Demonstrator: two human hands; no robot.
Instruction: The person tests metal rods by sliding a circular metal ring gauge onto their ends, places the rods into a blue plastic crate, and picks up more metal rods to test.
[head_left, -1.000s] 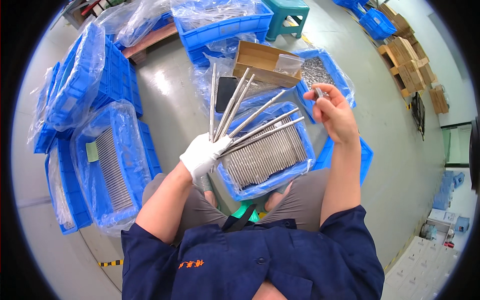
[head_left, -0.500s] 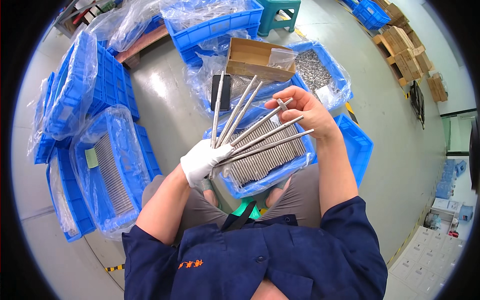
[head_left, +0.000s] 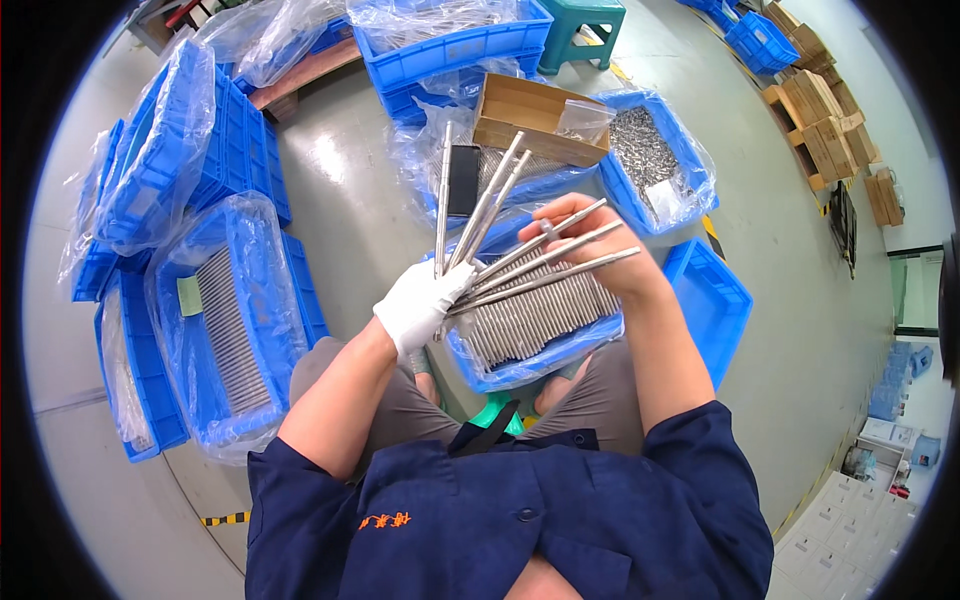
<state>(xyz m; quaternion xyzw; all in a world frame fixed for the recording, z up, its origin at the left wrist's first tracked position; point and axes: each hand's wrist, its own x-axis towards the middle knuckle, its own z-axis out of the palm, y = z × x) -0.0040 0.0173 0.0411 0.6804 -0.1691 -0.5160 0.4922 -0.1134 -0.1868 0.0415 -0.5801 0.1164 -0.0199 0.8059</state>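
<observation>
My left hand [head_left: 425,305], in a white glove, is closed around the lower ends of several slim metal rods [head_left: 485,205], which fan out upward and to the right. My bare right hand [head_left: 610,245] is beside the right-hand rods, its fingers bent behind and around them. A small grey metal piece [head_left: 548,230] shows at its fingertips, close to the upper right rod; whether it sits on that rod I cannot tell. Below both hands, a blue crate [head_left: 490,383] lined with clear plastic holds rows of similar metal rods [head_left: 530,325].
Beyond the rods lie a black phone [head_left: 463,180] and an open cardboard box [head_left: 530,115]. A blue crate of small metal parts [head_left: 643,145] stands at the far right of them. Lined crates [head_left: 225,330] are on the left; an empty blue bin [head_left: 710,305] is at the right.
My right hand has shifted slightly lower along the rods, and the small metal piece now sits farther from the rod tip. The left hand keeps its grip on the rods. The whole view has shifted a little.
</observation>
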